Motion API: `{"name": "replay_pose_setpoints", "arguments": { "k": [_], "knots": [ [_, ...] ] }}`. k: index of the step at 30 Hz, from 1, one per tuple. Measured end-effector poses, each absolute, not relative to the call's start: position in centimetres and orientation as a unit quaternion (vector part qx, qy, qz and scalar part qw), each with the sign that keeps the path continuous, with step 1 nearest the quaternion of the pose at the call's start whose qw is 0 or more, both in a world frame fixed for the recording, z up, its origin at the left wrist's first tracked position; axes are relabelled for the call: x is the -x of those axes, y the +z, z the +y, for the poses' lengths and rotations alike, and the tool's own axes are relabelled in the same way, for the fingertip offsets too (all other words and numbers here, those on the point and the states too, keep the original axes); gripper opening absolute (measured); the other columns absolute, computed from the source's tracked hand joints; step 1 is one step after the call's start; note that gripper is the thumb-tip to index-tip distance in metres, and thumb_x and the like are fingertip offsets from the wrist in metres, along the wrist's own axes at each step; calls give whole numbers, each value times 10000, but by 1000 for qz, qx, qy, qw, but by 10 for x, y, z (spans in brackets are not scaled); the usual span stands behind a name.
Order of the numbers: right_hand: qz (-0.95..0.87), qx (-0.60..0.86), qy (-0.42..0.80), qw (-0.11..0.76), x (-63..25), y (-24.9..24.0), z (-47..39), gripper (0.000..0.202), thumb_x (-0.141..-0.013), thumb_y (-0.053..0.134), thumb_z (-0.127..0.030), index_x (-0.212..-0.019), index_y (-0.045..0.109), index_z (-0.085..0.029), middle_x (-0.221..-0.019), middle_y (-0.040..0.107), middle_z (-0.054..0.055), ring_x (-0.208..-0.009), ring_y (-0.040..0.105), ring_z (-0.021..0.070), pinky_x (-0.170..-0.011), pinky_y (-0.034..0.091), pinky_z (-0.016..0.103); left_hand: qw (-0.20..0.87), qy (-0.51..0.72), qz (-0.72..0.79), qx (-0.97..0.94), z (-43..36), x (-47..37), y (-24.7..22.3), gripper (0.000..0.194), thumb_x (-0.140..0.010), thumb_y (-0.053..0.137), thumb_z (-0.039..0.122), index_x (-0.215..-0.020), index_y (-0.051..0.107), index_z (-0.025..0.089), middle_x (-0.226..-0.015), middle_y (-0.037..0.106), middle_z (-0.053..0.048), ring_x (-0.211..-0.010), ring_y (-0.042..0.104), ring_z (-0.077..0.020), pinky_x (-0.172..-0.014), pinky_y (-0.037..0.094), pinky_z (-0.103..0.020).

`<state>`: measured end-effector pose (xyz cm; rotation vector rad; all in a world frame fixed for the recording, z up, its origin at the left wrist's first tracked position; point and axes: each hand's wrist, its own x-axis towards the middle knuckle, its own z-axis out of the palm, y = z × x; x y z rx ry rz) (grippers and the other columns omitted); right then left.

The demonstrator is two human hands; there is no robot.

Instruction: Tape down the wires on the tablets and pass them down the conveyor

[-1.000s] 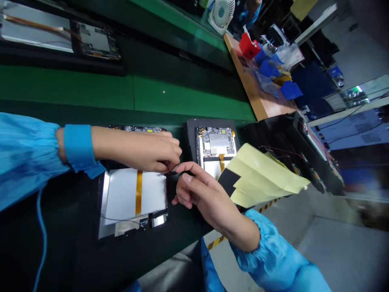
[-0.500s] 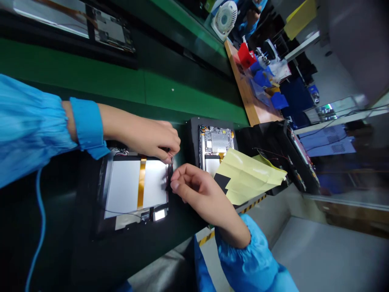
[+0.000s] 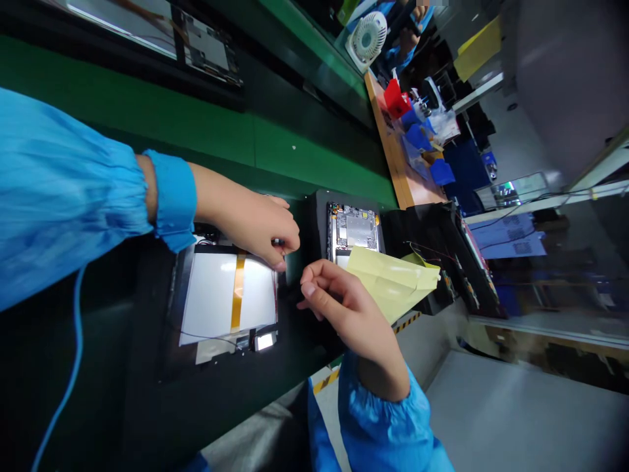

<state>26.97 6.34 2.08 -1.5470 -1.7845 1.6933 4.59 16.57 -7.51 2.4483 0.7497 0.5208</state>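
An opened tablet-like device (image 3: 211,295) lies in front of me, with a white battery crossed by a gold tape strip (image 3: 238,292). My left hand (image 3: 260,226) is over its upper right corner, fingers curled and closed; what they hold, if anything, is hidden. Just right of the device my right hand (image 3: 344,301) hovers with thumb and index pressed together; anything between them is too small to make out. Beyond it sits a second opened device (image 3: 358,226) with a bare circuit board, partly covered by a yellow sheet (image 3: 393,275).
Another opened device (image 3: 206,49) lies across the green strip at the upper left. Dark trays (image 3: 442,249) stand at the right. Farther off are a white fan (image 3: 367,38), blue and red bins (image 3: 396,98) and another person's arm. A blue cord (image 3: 73,367) hangs at left.
The view has shifted a little. My right hand has moved right, away from the device's edge, and the gap between my hands is wider. The black patch near the yellow sheet no longer shows.
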Motion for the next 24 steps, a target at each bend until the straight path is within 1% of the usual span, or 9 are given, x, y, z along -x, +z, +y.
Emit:
{"name": "replay_pose_setpoints", "arguments": {
  "k": [2,4,7,10,14,18,22,24],
  "knots": [
    [-615,529,573,114,-269,22,64,263,-1068,695,-465,-982,593,-238,-773,523,-62,-693,510,147,-716,469,309,271,158,264,-912,168,-46,-69,300,-962,802,502,-821,694,259,-761,724,-14,-923,677,-262,-1031,471,-367],
    [-624,530,565,99,-267,23,65,205,-1070,664,-411,-992,588,-237,-801,558,-50,-718,552,154,-716,484,311,276,142,255,-916,168,-47,-62,250,-989,765,447,-844,699,255,-784,735,-19,-946,680,-264,-1038,455,-368],
    [-639,536,547,73,-262,19,65,134,-1072,618,-341,-993,579,-240,-805,578,-45,-724,562,162,-703,483,310,285,110,241,-921,166,-48,-53,228,-996,740,328,-797,663,246,-765,725,-5,-899,672,-242,-1021,430,-362],
    [-648,542,531,63,-259,14,63,93,-1076,579,-297,-1000,572,-242,-811,582,-41,-728,562,169,-709,495,313,292,77,233,-924,164,-50,-46,274,-995,726,227,-748,609,235,-754,709,6,-842,653,-222,-990,408,-363],
    [-662,544,514,47,-256,12,63,79,-1076,553,-262,-999,566,-246,-846,591,-23,-752,560,178,-710,507,308,297,56,241,-922,163,-52,-39,319,-1003,728,195,-725,576,234,-753,689,4,-825,626,-224,-961,400,-361],
    [-663,538,520,25,-254,14,66,105,-1087,520,-246,-987,549,-251,-840,576,-26,-764,560,182,-720,511,306,298,50,254,-919,162,-56,-36,363,-988,748,177,-699,536,235,-741,667,5,-820,615,-223,-919,396,-355],
    [-663,536,522,6,-252,14,69,118,-1091,508,-237,-979,541,-254,-847,570,-27,-766,550,181,-713,507,303,299,48,266,-915,162,-60,-37,422,-961,787,159,-674,487,234,-699,613,24,-791,604,-210,-890,389,-351],
    [-673,532,513,0,-250,13,71,132,-1092,509,-228,-966,534,-259,-845,562,-28,-776,557,183,-710,503,295,301,50,268,-914,162,-60,-37,421,-951,783,139,-673,481,232,-698,603,29,-781,601,-204,-878,389,-348]
  ]
}}
